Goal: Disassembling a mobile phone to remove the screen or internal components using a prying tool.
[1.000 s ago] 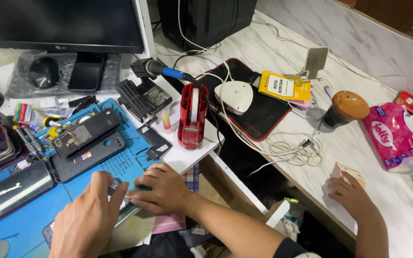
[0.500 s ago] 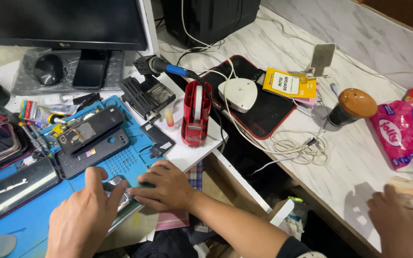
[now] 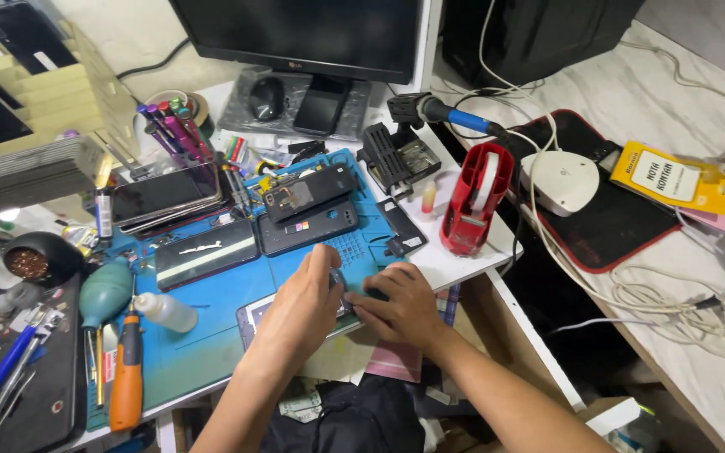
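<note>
My left hand (image 3: 299, 312) and my right hand (image 3: 402, 309) meet at the front edge of the blue work mat (image 3: 203, 335). Both press down on a flat phone (image 3: 251, 316), most of it hidden under my palms. The fingertips of my left hand pinch at a small part near its upper edge, and my right fingertips touch the same spot from the right. Just beyond my hands lie two opened dark phones (image 3: 308, 208) with their insides showing.
On the mat lie a dark-screened phone (image 3: 205, 256), a small squeeze bottle (image 3: 165, 310), a teal air blower (image 3: 104, 291) and an orange-handled screwdriver (image 3: 127, 379). A red tape dispenser (image 3: 476, 199) stands right of the mat. Behind are a monitor (image 3: 304, 33), cables and a white device (image 3: 560, 180).
The view has swung left and closer to the mat. Another person's hand at the right is out of view. My two hands stay together on the phone.
</note>
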